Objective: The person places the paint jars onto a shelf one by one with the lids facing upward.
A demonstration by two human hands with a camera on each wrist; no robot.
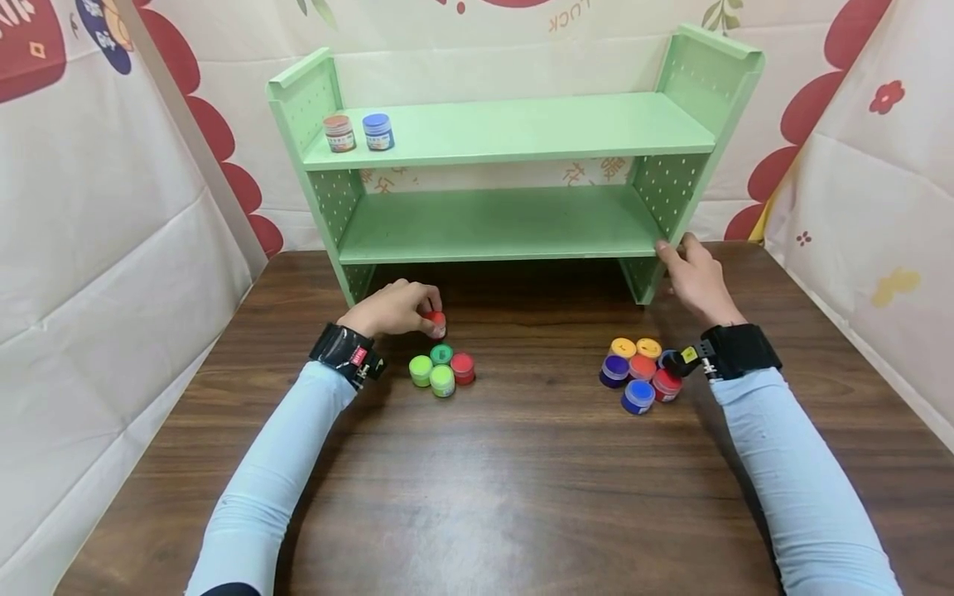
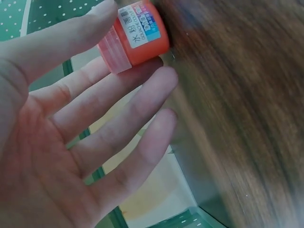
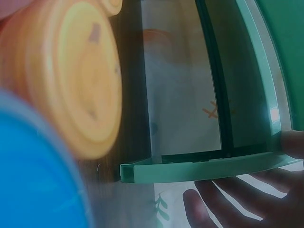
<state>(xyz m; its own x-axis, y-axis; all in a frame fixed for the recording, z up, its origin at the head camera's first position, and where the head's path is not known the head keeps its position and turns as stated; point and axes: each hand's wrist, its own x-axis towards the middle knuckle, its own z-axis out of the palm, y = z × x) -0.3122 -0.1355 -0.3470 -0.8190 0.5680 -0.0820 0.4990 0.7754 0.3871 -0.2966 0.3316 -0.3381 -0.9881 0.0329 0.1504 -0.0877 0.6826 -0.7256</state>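
Observation:
My left hand (image 1: 395,308) pinches a small red paint jar (image 2: 142,33) between thumb and index finger, low over the table in front of the shelf's left part. In the left wrist view the jar lies tilted on its side, its label showing, while the other fingers spread away from it. My right hand (image 1: 699,281) holds the right side panel (image 3: 204,172) of the green two-tier shelf (image 1: 499,223), thumb at the front edge and fingers along the outer face. Just nearer than the left hand stand light green jars (image 1: 443,381), a dark green jar (image 1: 441,354) and a red jar (image 1: 463,368).
Below the right hand sits a cluster of several jars, among them a yellow jar (image 1: 623,348), a purple jar (image 1: 614,371) and a blue jar (image 1: 638,397). An orange-lidded jar (image 1: 339,133) and a blue-lidded jar (image 1: 378,132) stand on the top tier's left end.

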